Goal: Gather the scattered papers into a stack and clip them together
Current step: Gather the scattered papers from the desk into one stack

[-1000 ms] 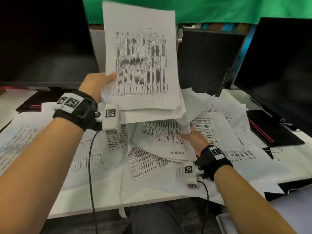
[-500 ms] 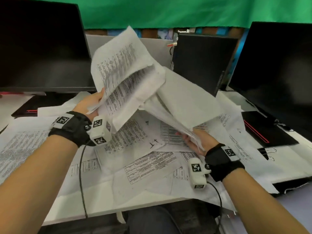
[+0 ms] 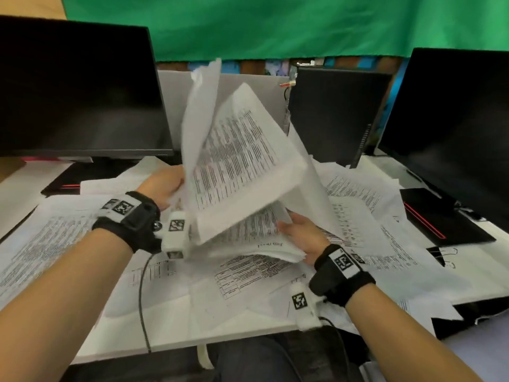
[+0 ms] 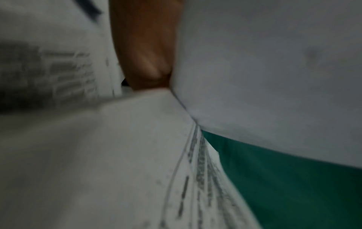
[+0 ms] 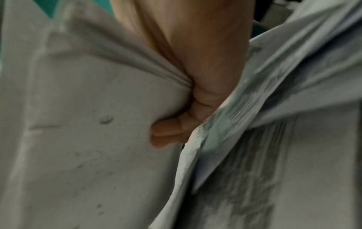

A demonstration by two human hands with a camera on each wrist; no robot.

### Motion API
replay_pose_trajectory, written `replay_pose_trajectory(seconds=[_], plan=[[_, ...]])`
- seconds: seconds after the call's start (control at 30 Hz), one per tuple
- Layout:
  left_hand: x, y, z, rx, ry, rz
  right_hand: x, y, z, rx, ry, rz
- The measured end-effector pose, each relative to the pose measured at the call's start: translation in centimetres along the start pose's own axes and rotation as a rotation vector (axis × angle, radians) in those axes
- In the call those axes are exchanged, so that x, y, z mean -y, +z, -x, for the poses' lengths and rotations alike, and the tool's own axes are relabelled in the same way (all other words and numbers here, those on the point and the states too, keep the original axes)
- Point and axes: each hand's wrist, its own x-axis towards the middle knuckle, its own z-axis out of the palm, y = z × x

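A thick bundle of printed white papers (image 3: 237,166) is held above the desk, fanned open and tilted. My left hand (image 3: 165,186) grips its left edge; in the left wrist view the left hand (image 4: 145,58) is pressed between sheets (image 4: 254,62). My right hand (image 3: 300,232) grips the bundle's lower right side, and in the right wrist view the right hand's fingers (image 5: 168,131) bunch the paper (image 5: 88,108). Many loose sheets (image 3: 248,274) lie scattered on the white desk (image 3: 176,334). Two black binder clips (image 3: 443,255) lie at the right.
A black monitor (image 3: 77,92) stands at the back left and another monitor (image 3: 454,128) at the right. A dark computer case (image 3: 330,114) stands behind the papers. A black pad with a red line (image 3: 438,216) lies right. A cable (image 3: 143,296) hangs from my left wrist.
The bundle held upright by my left hand has tipped to the right and fanned open. My right hand lifted sheets off the desk and brought them up against the bundle.
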Motion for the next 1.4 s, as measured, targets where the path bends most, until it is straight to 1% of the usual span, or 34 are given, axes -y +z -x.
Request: replay_pose_trajectory(seconds=[0.07, 0.1, 0.17, 0.2, 0.23, 0.27, 0.33, 0.37, 0.4, 0.47, 0.5, 0.53, 0.57, 0.63, 0.7, 0.77, 0.83, 0.87, 0.93, 0.97, 1.0, 1.07, 1.13, 1.17, 1.2, 1.23, 1.27, 1.3, 1.33, 1.4], plan=[[1.3, -0.5, -0.8, 0.014, 0.017, -0.039, 0.8, 0.8, 0.6, 0.02, -0.003, -0.022], [1.9, -0.9, -1.4, -0.037, 0.044, -0.067, 1.4, 1.1, 0.7, -0.007, -0.01, 0.002], [3.3, -2.0, -2.0, -0.036, 0.043, -0.092, 2.1, 0.8, 0.8, -0.009, -0.047, -0.017], [3.9, -2.3, -1.8, -0.006, 0.019, -0.116, 2.2, 0.7, 0.9, -0.014, -0.063, -0.016], [4.8, -2.8, -2.2, -0.003, -0.004, -0.14, 2.2, 0.5, 0.8, -0.014, -0.067, 0.001], [5.1, -2.8, -1.6, 0.019, -0.017, -0.116, 2.1, 0.4, 0.7, -0.015, -0.057, 0.0], [5.5, -2.5, -0.9, 0.121, -0.055, -0.016, 2.3, 0.6, 0.8, -0.033, -0.069, -0.01], [5.8, -2.3, -0.9, 0.159, -0.039, 0.001, 2.4, 0.8, 0.8, -0.032, -0.078, -0.037], [5.4, -1.8, 0.0, 0.158, 0.004, -0.023, 2.8, 1.1, 1.0, -0.015, -0.083, -0.096], [4.8, -1.5, 0.5, 0.058, 0.135, -0.049, 4.0, 1.3, 1.0, 0.056, -0.063, -0.165], [4.4, -1.3, 0.7, 0.013, 0.22, -0.048, 4.7, 1.4, 1.0, 0.092, -0.084, -0.145], [3.5, -1.0, 1.3, -0.015, 0.298, -0.051, 5.5, 1.4, 1.0, 0.116, -0.138, -0.094], [2.8, -0.8, 1.4, -0.036, 0.394, -0.057, 6.5, 1.5, 1.2, 0.136, -0.226, -0.01], [0.8, -0.1, 2.6, -0.08, 0.545, -0.059, 8.6, 1.8, 1.7, 0.088, -0.41, 0.171], [-1.3, 0.3, 3.7, -0.12, 0.649, -0.011, 10.2, 1.8, 2.0, 0.038, -0.537, 0.221], [-2.8, 0.2, 4.7, -0.114, 0.702, 0.064, 11.1, 1.4, 2.2, 0.06, -0.581, 0.187], [-3.1, -0.2, 5.0, -0.047, 0.695, 0.127, 11.1, 1.0, 2.5, 0.088, -0.572, 0.119], [-2.9, -0.1, 5.0, 0.002, 0.669, 0.128, 11.0, 1.1, 2.8, 0.085, -0.57, 0.097], [-2.5, 0.8, 4.7, 0.085, 0.637, 0.089, 10.8, 2.0, 3.3, 0.041, -0.599, 0.061], [-2.7, 1.5, 4.8, 0.084, 0.659, 0.058, 11.0, 2.8, 3.5, -0.012, -0.631, 0.051], [-3.4, 2.3, 5.2, 0.053, 0.714, 0.033, 11.6, 3.6, 3.8, -0.073, -0.68, 0.045], [-5.5, 3.1, 6.1, -0.008, 0.89, 0.012, 13.8, 4.8, 4.5, -0.177, -0.821, 0.023], [-8.3, 3.0, 6.7, -0.066, 1.058, 0.01, 16.5, 5.3, 5.3, -0.212, -0.953, -0.016], [-9.3, 2.7, 6.8, -0.082, 1.119, -0.002, 17.7, 5.2, 5.8, -0.211, -1.004, -0.033], [-9.8, 2.4, 7.1, -0.08, 1.153, -0.004, 18.4, 5.1, 6.0, -0.218, -1.04, -0.039], [-9.9, 2.1, 7.1, -0.063, 1.148, 0.007, 18.6, 5.1, 6.0, -0.234, -1.052, -0.028], [-9.6, 2.0, 7.2, -0.047, 1.098, 0.026, 18.3, 5.1, 6.0, -0.244, -1.038, -0.002], [-8.9, 2.0, 7.3, -0.029, 1.01, 0.037, 17.3, 5.3, 5.6, -0.243, -0.99, 0.026], [-7.6, 1.9, 7.2, -0.003, 0.887, 0.016, 15.9, 5.4, 5.2, -0.231, -0.91, 0.055], [-4.2, 1.3, 6.5, 0.089, 0.594, -0.146, 11.8, 5.1, 4.0, -0.208, -0.672, 0.098]])
